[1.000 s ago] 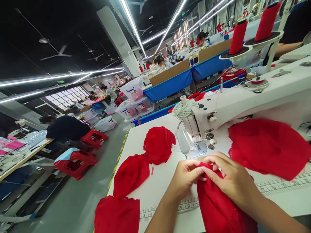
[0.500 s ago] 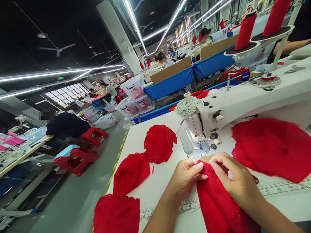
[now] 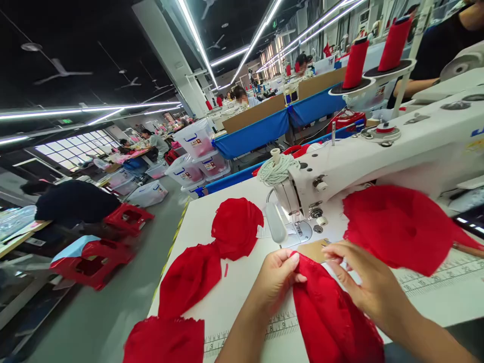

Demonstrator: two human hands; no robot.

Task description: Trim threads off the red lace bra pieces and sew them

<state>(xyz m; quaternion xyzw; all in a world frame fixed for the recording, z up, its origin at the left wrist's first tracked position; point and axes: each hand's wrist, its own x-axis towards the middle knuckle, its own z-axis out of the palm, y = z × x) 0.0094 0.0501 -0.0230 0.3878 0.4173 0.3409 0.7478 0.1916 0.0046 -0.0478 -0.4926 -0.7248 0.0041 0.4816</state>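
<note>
My left hand (image 3: 278, 280) pinches the top edge of a red fabric piece (image 3: 321, 307) between thumb and fingers; the rest of the cloth hangs down over the table's front edge. My right hand (image 3: 365, 282) is just right of that edge, its thumb and fingers curled together. A small shiny tip shows at its fingertips, too small to name. Both hands are in front of the sewing machine (image 3: 302, 191), below its needle plate (image 3: 302, 231). To the left lie a rounded red piece (image 3: 236, 229), a second red piece (image 3: 191, 277) and a third (image 3: 166, 340).
A large red fabric piece (image 3: 401, 227) lies right of the needle under the machine arm. Printed rulers (image 3: 282, 325) run along the white table (image 3: 196, 217). Red thread cones (image 3: 355, 63) stand behind the machine. Red stools (image 3: 93, 259) and a seated person (image 3: 75, 201) are at the left.
My right hand has come away from the fabric's top edge, a little to the right of my left hand. The left hand keeps its pinch. The whole view has shifted slightly.
</note>
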